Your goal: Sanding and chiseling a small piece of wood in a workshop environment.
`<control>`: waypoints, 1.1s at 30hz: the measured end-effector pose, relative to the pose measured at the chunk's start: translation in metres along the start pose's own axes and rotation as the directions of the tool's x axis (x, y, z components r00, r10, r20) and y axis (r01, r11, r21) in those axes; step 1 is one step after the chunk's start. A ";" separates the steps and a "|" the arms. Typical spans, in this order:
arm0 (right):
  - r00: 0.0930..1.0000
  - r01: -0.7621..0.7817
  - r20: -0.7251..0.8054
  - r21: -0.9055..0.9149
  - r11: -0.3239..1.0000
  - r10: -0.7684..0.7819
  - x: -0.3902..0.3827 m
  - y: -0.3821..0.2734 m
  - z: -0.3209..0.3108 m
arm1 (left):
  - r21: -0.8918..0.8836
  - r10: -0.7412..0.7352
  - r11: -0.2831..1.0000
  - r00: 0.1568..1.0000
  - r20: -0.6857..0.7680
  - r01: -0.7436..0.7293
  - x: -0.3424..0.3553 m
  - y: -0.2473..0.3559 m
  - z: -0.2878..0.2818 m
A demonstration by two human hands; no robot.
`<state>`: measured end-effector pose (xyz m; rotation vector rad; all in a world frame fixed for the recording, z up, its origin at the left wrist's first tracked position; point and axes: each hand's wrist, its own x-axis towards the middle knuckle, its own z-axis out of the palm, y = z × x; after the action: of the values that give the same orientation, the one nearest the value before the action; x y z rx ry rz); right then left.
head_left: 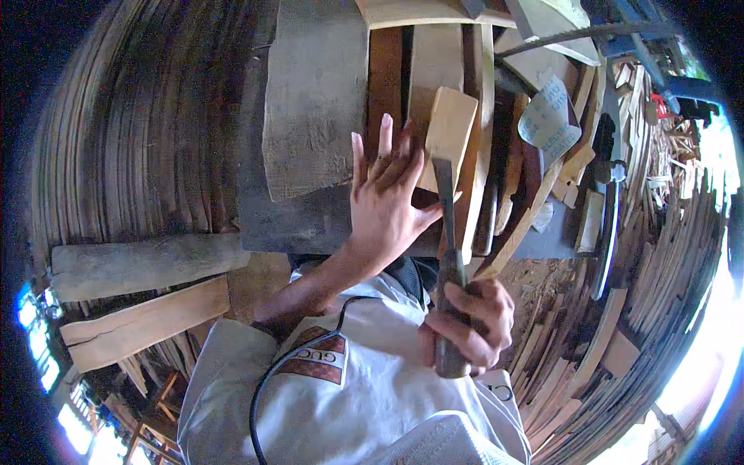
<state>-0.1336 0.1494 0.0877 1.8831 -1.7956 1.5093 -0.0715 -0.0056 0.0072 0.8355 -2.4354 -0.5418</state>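
My right hand [473,325] is wrapped round the dark handle of a chisel [446,198]. Its flat metal blade points away from me, and the tip lies over the near part of a small pale wooden block [452,128]. Beside that block is my left hand [387,194], its fingers spread and stretched away from me. The left index finger runs along the block's left side, while the thumb reaches across near its lower end, partly behind the blade. Whether the tip touches the wood, I cannot tell.
Under the block are several boards [435,66] on a dark worktop [302,221]. A wide rough plank [316,101] lies left of my hand. To the right are curved wood strips, a curled printed paper sheet [550,120] and a long metal clamp [608,232]. Stacked timber [139,116] stands far left.
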 end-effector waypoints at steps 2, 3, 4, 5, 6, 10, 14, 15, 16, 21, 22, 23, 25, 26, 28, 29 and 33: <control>0.997 0.002 0.072 -0.083 0.997 0.004 -0.005 0.002 0.000 | -0.012 -0.007 1.000 0.999 0.041 0.007 0.001 0.000 -0.001; 0.997 -0.053 -0.061 -0.154 0.987 0.044 -0.012 0.010 0.007 | -0.061 0.010 0.998 1.000 0.009 -0.009 0.008 0.009 -0.003; 0.978 -0.116 -0.194 -0.194 0.974 0.078 -0.025 0.025 0.023 | -0.061 0.021 0.998 1.000 0.009 -0.020 0.007 0.010 -0.002; 0.983 -0.160 -0.110 -0.142 0.977 0.145 -0.020 0.035 0.019 | -0.064 0.009 0.998 1.000 0.001 -0.009 0.006 0.008 -0.004; 0.979 -0.195 -0.103 -0.189 0.963 0.178 -0.010 0.040 0.022 | -0.071 0.002 0.997 1.000 -0.011 -0.003 0.007 0.008 -0.006; 0.970 -0.202 -0.166 -0.146 0.968 0.177 0.013 0.034 0.019 | -0.128 0.003 0.992 1.000 0.012 -0.001 0.007 0.006 -0.016; 0.950 -0.299 -0.144 -0.151 0.942 0.278 0.012 0.017 0.012 | -0.265 0.230 0.929 0.965 -0.125 -0.256 -0.004 0.003 -0.032; 0.953 -0.293 -0.119 -0.133 0.947 0.278 0.020 0.011 0.010 | -0.264 0.302 0.908 0.944 -0.131 -0.326 -0.002 0.007 -0.045; 0.950 -0.300 -0.132 -0.129 0.945 0.283 0.023 0.009 0.009 | -0.260 0.312 0.906 0.942 -0.122 -0.334 -0.006 0.008 -0.051; 0.965 -0.257 0.038 -0.058 0.965 0.260 0.027 0.006 0.008 | -0.418 0.344 0.832 0.930 -0.127 -0.365 -0.012 0.008 -0.057; 0.967 -0.241 0.068 -0.076 0.968 0.246 0.025 0.006 0.008 | -0.454 0.324 0.822 0.938 -0.122 -0.343 -0.012 0.010 -0.056; 0.972 -0.233 0.005 -0.008 0.972 0.233 0.024 0.007 0.009 | -0.394 0.314 0.846 0.933 -0.177 -0.359 -0.012 0.013 -0.056; 0.963 -0.256 -0.087 0.005 0.967 0.255 0.017 0.015 0.014 | -0.417 0.276 0.834 0.927 -0.253 -0.362 -0.015 0.005 -0.048; 0.949 -0.268 -0.164 0.020 0.963 0.268 0.016 0.020 0.016 | -0.438 0.222 0.824 0.915 -0.336 -0.361 -0.016 0.002 -0.045; 0.899 -0.434 -0.130 -0.126 0.892 0.419 0.010 0.036 0.017 | -0.439 0.201 0.837 0.930 -0.308 -0.326 -0.014 0.008 -0.060; 0.902 -0.430 -0.085 -0.138 0.892 0.422 0.007 0.047 0.018 | -0.420 0.218 0.841 0.924 -0.313 -0.341 -0.016 0.007 -0.062; 0.934 -0.351 0.004 -0.179 0.919 0.357 0.004 0.070 0.030 | -0.410 0.320 0.812 0.904 -0.284 -0.416 -0.027 -0.009 -0.076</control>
<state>-0.1748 0.1067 0.0395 1.5753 -2.3017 1.3614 -0.0056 -0.0101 0.0539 0.1906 -2.0720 -0.7965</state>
